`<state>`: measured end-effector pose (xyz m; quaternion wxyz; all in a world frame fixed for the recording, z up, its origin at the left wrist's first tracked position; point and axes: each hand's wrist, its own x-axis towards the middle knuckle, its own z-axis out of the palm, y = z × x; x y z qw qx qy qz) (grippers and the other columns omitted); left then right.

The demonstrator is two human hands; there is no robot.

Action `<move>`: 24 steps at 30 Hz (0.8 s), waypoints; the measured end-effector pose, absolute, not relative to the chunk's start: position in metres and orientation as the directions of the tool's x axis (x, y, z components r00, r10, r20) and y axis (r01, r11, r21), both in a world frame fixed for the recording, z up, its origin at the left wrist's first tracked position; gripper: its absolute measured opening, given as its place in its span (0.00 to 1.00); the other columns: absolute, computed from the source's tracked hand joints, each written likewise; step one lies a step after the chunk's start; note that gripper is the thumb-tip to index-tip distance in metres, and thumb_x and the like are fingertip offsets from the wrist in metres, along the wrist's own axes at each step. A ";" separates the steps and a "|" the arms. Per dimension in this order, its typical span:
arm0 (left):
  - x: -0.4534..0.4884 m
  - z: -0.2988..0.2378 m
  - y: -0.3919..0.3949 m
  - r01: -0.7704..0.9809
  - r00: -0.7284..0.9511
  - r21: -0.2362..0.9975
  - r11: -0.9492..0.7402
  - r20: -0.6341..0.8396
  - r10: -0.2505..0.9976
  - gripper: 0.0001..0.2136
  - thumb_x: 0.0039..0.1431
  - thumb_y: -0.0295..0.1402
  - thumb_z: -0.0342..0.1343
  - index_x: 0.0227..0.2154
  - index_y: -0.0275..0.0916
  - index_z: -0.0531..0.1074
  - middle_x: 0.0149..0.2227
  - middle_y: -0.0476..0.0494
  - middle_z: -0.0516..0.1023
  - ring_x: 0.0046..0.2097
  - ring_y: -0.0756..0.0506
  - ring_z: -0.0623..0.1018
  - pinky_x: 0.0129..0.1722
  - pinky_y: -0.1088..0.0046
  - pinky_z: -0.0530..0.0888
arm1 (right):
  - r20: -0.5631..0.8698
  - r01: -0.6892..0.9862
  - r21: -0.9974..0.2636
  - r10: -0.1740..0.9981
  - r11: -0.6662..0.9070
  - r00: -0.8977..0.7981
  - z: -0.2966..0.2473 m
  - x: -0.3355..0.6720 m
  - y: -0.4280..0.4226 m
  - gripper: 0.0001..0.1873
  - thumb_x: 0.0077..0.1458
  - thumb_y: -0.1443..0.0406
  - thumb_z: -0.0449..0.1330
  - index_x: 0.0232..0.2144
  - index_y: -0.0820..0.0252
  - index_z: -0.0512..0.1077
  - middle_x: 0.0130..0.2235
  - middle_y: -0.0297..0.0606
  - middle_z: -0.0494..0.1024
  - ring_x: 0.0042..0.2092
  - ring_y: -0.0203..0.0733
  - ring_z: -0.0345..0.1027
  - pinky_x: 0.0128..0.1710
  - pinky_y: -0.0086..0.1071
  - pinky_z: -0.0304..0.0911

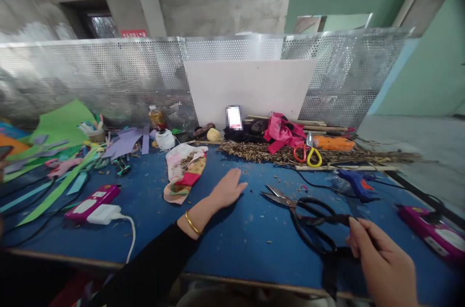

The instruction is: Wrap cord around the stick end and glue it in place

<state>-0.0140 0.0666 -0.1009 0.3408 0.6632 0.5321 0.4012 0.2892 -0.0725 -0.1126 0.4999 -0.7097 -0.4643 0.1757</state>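
My left hand [227, 188] lies palm down on the blue tabletop, its fingers stretched out and nothing visible in it. Left of it is a patchwork cloth piece [187, 178] with dry plant bits on top. At the right, my right hand [385, 251] is closed, thumb and fingers pinching a black strip [336, 220] that looks like cloth or tape. The strip crosses the black handles of large scissors [290, 203], and part of it hangs down toward the table edge. The scissors' blades are slightly parted and point left. My fingers hide where the strip ends.
Dry plant stalks [250, 150] lie along the back, with red-and-yellow-handled scissors [308, 152] and pink cloth [283, 132]. A blue glue gun [358, 185] and purple power strips [92, 203] sit on both sides. Coloured paper [65, 120] covers the left. A lit phone [234, 117] stands behind.
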 end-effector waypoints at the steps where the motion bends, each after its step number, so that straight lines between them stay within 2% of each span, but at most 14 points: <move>1: -0.007 -0.102 0.063 0.431 0.168 0.872 -0.231 0.174 0.970 0.15 0.45 0.33 0.64 0.39 0.40 0.76 0.55 0.36 0.73 0.62 0.38 0.65 0.62 0.65 0.54 | 0.208 0.478 -0.875 0.835 -0.073 0.509 -0.115 0.291 -0.075 0.21 0.53 0.45 0.54 0.23 0.55 0.65 0.18 0.31 0.65 0.26 0.39 0.63 0.24 0.28 0.57; 3: 0.002 -0.100 0.055 0.437 0.244 0.854 -0.282 0.189 0.951 0.16 0.46 0.32 0.63 0.41 0.43 0.76 0.57 0.39 0.72 0.62 0.40 0.65 0.63 0.67 0.53 | 0.199 0.468 -0.880 0.836 -0.076 0.511 -0.118 0.294 -0.079 0.21 0.53 0.45 0.54 0.23 0.55 0.65 0.19 0.31 0.66 0.25 0.38 0.62 0.25 0.28 0.57; 6: 0.003 -0.095 0.042 0.468 0.299 0.830 -0.305 0.176 0.938 0.17 0.45 0.29 0.63 0.42 0.42 0.77 0.56 0.38 0.72 0.63 0.37 0.63 0.64 0.63 0.51 | 0.178 0.445 -0.892 0.841 -0.082 0.511 -0.123 0.297 -0.083 0.21 0.52 0.45 0.54 0.25 0.55 0.67 0.19 0.32 0.66 0.24 0.38 0.60 0.24 0.28 0.58; 9: -0.001 -0.091 0.027 0.519 0.357 0.796 -0.312 0.130 0.925 0.22 0.48 0.31 0.62 0.49 0.43 0.74 0.56 0.37 0.72 0.61 0.35 0.67 0.62 0.59 0.58 | 0.143 0.409 -0.908 0.851 -0.091 0.506 -0.128 0.300 -0.084 0.21 0.50 0.45 0.56 0.26 0.56 0.68 0.18 0.32 0.66 0.24 0.39 0.61 0.23 0.28 0.58; 12: -0.002 -0.088 0.019 0.677 0.374 0.661 -0.323 0.068 0.925 0.25 0.58 0.34 0.53 0.60 0.43 0.63 0.60 0.39 0.68 0.61 0.38 0.67 0.61 0.60 0.60 | 0.153 0.403 -0.912 0.852 -0.073 0.500 -0.132 0.300 -0.082 0.20 0.51 0.46 0.56 0.25 0.56 0.67 0.18 0.31 0.66 0.25 0.39 0.63 0.24 0.28 0.58; 15: 0.001 -0.086 0.017 0.798 0.395 0.501 -0.336 -0.013 0.918 0.26 0.62 0.36 0.47 0.62 0.35 0.58 0.64 0.36 0.60 0.65 0.39 0.59 0.64 0.58 0.55 | 0.179 0.414 -0.909 0.847 -0.053 0.500 -0.133 0.299 -0.081 0.21 0.52 0.47 0.56 0.22 0.56 0.66 0.18 0.31 0.66 0.25 0.38 0.61 0.24 0.28 0.57; 19: 0.017 -0.085 -0.003 0.808 0.499 0.414 -0.420 -0.101 0.861 0.31 0.63 0.44 0.45 0.63 0.28 0.54 0.67 0.34 0.51 0.68 0.39 0.50 0.66 0.59 0.50 | 0.173 0.374 -0.927 0.840 -0.038 0.514 -0.134 0.297 -0.082 0.20 0.53 0.48 0.57 0.24 0.57 0.66 0.17 0.30 0.64 0.26 0.38 0.61 0.26 0.28 0.56; 22: 0.031 -0.082 -0.025 0.738 0.620 0.424 -0.525 -0.119 0.776 0.32 0.63 0.47 0.44 0.64 0.32 0.52 0.67 0.36 0.51 0.68 0.41 0.52 0.65 0.62 0.53 | 0.172 0.322 -0.947 0.827 -0.011 0.535 -0.131 0.296 -0.085 0.19 0.54 0.49 0.57 0.23 0.56 0.65 0.18 0.30 0.63 0.28 0.38 0.61 0.28 0.29 0.55; 24: 0.034 -0.081 -0.032 0.723 0.637 0.403 -0.561 -0.072 0.768 0.31 0.64 0.47 0.43 0.65 0.34 0.51 0.67 0.38 0.51 0.67 0.41 0.52 0.65 0.62 0.54 | 0.169 0.265 -0.964 0.812 0.018 0.559 -0.127 0.295 -0.090 0.19 0.55 0.50 0.58 0.22 0.56 0.64 0.18 0.30 0.62 0.29 0.39 0.61 0.29 0.30 0.55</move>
